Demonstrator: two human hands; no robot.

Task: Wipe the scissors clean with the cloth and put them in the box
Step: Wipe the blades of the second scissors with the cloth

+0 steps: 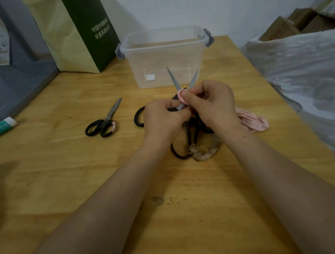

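While the scissors (172,79) were held above the table with both blades spread and pointing toward the box (163,45), the wiping step seemed to be the one in hand. A fold of the pink cloth (251,121) was wrapped on one blade near the pivot. The right hand (212,102) pinched it there between thumb and fingers, and the rest of the cloth trailed down to the table on the right of this hand. The left hand (162,119) gripped the black handle part, just beside the right hand. The box stood open just behind the blade tips and appeared empty. In my judgement, the next move called for sliding the cloth along the blade up to its tip, with care for the sharp edge, and then doing the other blade. A second pair of scissors (104,121) lay on the table (86,172) at the left, well apart, and a larger pair (177,155) lay under the hands.
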